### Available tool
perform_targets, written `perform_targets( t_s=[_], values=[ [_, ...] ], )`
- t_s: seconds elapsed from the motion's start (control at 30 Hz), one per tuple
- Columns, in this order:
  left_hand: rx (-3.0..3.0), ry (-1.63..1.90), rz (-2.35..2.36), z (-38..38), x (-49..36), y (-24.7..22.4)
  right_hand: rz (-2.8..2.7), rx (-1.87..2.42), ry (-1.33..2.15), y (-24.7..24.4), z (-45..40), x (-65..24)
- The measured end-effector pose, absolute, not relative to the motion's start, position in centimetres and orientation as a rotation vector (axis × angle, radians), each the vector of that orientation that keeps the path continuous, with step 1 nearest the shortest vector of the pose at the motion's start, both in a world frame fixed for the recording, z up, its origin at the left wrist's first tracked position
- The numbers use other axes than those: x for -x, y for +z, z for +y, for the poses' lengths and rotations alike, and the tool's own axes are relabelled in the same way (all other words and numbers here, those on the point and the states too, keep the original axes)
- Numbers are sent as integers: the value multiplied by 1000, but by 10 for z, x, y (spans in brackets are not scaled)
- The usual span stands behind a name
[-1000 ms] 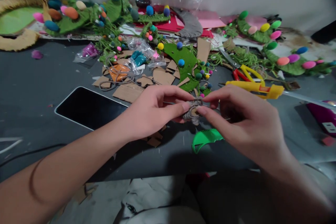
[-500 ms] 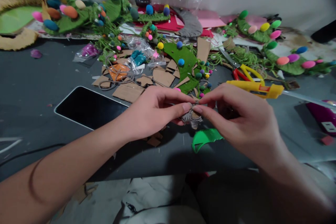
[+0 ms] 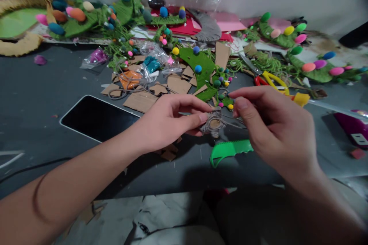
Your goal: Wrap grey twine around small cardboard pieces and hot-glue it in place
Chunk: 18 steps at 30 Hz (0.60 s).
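A small cardboard piece wrapped in grey yarn (image 3: 214, 123) is pinched between the thumb and fingers of my left hand (image 3: 175, 120), its tan middle showing. To the right of it, my right hand (image 3: 270, 126) is closed, thumb against the bent fingers, and a strand of grey yarn runs from the wrapped piece toward it. The grip on the strand is partly hidden. Below the two hands lies a green plastic cutter (image 3: 230, 150). A yellow glue gun (image 3: 301, 99) is mostly covered by my right hand.
A phone (image 3: 96, 118) lies at the left. Cardboard scraps (image 3: 140, 100), plastic bags and a green crescent with pompoms (image 3: 202, 71) sit beyond my hands. Scissors (image 3: 266, 76) rest at the right, near a purple object (image 3: 352, 128). Green pompom decorations line the wall.
My right hand has moved away from the wrapped piece, to the right, exposing the piece and the strand. My left hand keeps its hold in nearly the same place.
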<state>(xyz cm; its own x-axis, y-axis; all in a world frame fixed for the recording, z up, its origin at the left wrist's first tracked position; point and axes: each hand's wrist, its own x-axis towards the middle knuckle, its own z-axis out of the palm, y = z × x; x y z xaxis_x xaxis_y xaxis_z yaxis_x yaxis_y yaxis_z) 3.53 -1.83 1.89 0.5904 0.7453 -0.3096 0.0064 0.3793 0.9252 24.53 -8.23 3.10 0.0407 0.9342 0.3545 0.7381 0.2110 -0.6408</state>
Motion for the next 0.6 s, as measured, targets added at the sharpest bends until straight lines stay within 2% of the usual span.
perform_targets(
  t_s=[0.3, 0.6],
  values=[
    [-900, 559, 767, -16, -34, 17, -1732, 1630, 489, 35, -88, -246],
    [-963, 525, 670, -13, -31, 12, -1874, 1532, 441, 32, -87, -248]
  ],
)
